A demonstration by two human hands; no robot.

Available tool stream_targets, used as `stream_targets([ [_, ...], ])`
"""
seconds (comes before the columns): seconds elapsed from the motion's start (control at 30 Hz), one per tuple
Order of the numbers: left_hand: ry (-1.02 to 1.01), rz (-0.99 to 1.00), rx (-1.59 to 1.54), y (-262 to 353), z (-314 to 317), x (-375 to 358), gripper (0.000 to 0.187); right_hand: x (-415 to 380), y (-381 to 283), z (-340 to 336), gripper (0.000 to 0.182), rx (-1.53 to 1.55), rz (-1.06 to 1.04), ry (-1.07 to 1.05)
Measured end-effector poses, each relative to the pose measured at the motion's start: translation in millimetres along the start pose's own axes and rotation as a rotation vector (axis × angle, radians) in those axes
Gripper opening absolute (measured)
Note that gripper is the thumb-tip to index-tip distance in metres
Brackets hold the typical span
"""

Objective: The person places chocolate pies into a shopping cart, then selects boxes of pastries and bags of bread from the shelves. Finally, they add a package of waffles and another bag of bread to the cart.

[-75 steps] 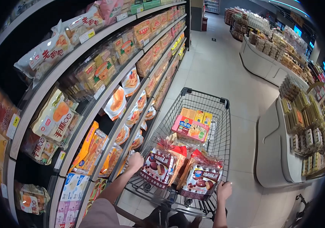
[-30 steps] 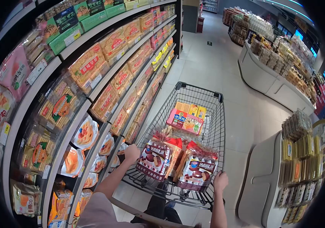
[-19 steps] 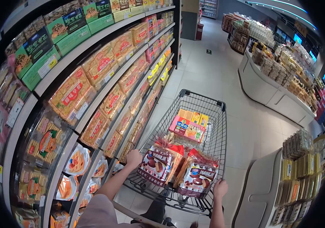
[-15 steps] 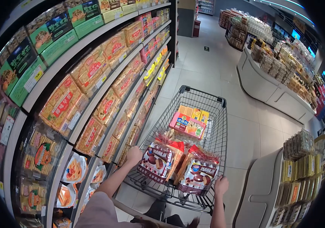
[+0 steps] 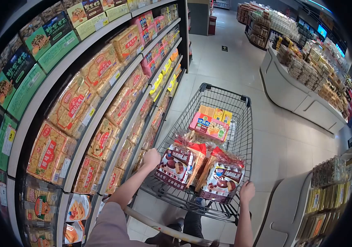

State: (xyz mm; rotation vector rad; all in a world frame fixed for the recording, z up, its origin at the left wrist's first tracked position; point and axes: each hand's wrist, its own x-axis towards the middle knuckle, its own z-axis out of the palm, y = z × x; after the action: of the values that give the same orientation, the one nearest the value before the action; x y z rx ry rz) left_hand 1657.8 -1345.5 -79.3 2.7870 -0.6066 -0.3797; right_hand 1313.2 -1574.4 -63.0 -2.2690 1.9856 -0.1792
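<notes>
Packed shelving [image 5: 72,166] lines the left of a shop aisle, with a rounded white counter [image 5: 281,214] opposite. Between them sits a wire shopping cart [image 5: 248,101], close to the shelves and angled slightly toward the aisle's open floor. Guiding it well calls for even pressure from both sides, small steering corrections and a watchful gap between its left side and the shelf edges. In its near end, two maroon-and-white snack bags, one at left [image 5: 177,164], one at right [image 5: 222,179], lean upright with orange-red packs between them; gentle turns should keep them from tipping. Farther forward lies a pink box [image 5: 210,126]. The left hand [image 5: 152,158] is closed on the cart's left rim, the right hand [image 5: 247,191] on its right. Smaller yellow boxes [image 5: 227,117] sit just beyond the pink one.
</notes>
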Motion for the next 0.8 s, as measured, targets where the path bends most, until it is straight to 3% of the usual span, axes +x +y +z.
stream_targets([
  [0.3,-0.009,-0.065,-0.012,65.1,-6.9,108.9,0.022,118.8,-64.7,6.5,0.032,0.034,-0.034,-0.023],
  [0.8,-0.019,-0.139,0.002,123.5,1.3,262.8,0.024,279.5,-173.0,37.7,0.032,0.027,-0.07,-0.037],
])
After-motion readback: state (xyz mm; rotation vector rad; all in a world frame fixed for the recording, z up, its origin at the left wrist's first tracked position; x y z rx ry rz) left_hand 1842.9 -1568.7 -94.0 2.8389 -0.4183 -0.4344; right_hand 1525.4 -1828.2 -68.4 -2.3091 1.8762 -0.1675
